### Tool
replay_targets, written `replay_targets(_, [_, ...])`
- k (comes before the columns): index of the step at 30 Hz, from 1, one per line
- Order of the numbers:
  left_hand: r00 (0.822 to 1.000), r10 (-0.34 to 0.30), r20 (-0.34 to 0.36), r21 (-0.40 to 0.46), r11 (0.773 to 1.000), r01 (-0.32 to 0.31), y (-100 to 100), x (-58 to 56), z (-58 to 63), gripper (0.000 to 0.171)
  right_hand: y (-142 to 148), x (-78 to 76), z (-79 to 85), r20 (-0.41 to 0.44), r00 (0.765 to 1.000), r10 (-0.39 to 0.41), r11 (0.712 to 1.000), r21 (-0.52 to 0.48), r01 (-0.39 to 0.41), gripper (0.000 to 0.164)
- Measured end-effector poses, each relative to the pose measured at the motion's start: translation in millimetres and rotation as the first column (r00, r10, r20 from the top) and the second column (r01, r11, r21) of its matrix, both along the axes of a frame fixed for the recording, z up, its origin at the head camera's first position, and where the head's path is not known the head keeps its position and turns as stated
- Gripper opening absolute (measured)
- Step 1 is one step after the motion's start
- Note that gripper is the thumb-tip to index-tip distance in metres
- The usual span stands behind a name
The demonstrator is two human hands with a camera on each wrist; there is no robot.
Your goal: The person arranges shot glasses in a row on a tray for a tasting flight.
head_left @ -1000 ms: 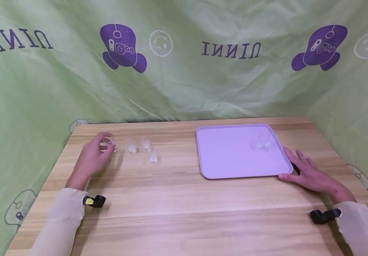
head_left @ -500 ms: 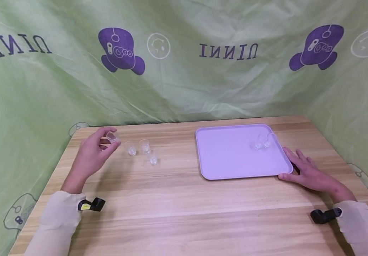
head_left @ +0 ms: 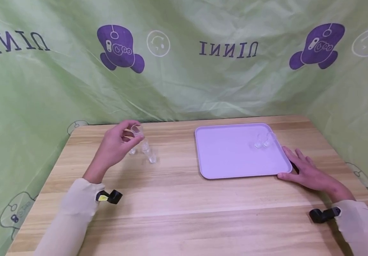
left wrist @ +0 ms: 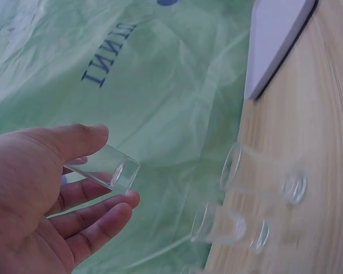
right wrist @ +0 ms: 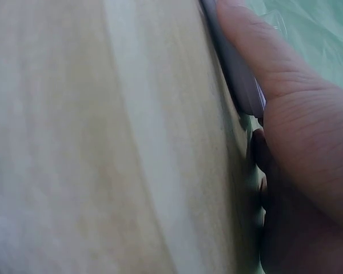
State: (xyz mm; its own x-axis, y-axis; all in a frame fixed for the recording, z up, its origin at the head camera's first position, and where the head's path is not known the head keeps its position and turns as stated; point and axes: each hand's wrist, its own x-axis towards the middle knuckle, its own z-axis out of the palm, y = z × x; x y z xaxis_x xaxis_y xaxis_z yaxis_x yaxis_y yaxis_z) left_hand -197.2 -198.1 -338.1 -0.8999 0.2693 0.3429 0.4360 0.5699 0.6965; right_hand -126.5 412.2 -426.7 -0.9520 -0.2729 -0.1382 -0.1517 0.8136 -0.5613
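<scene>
Your left hand pinches a glass (held aloft) near the table's far edge, while your right hand, fingers spread, touches the tray's near right corner.

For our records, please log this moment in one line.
left hand: holds glass above table; right hand: touches tray; on tray: two glasses; on table: three glasses

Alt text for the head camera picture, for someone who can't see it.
A left hand holds a small clear glass above a wooden table, near three other clear glasses. The right hand touches the near right corner of a purple tray bearing two clear glasses. A printed green cloth hangs behind.
</scene>
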Motion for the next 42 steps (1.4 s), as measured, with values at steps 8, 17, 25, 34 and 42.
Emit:
replay_targets(8, [0.994,-0.091,0.061,0.026,0.996,0.09,40.6,-7.2,-6.8,0.037,-0.8,-0.3,1.2,-0.019,1.0,0.012,1.0,0.006,-0.012,0.103])
replay_targets(17, [0.978,-0.16,0.135,0.043,0.987,0.156,78.8,-14.3,-18.5,0.035,-1.3,1.0,-0.2,-0.012,1.0,0.007,1.0,0.01,-0.007,0.103])
replay_targets(25, [0.962,-0.223,0.157,0.031,0.975,0.221,109.2,-18.7,-24.4,0.036,-1.0,0.4,1.1,-0.017,1.0,0.0,1.0,0.011,0.0,0.103])
replay_targets(34, [0.931,-0.327,0.162,0.03,0.945,0.327,141.8,-22.6,-36.5,0.032,2.0,1.6,1.1,-0.009,1.0,-0.004,1.0,0.008,0.004,0.103])
replay_targets(42, [0.916,-0.357,0.184,0.001,0.932,0.363,172.6,-21.5,-49.9,0.029,0.7,-0.6,0.2,-0.016,1.0,0.0,1.0,0.014,0.0,0.103])
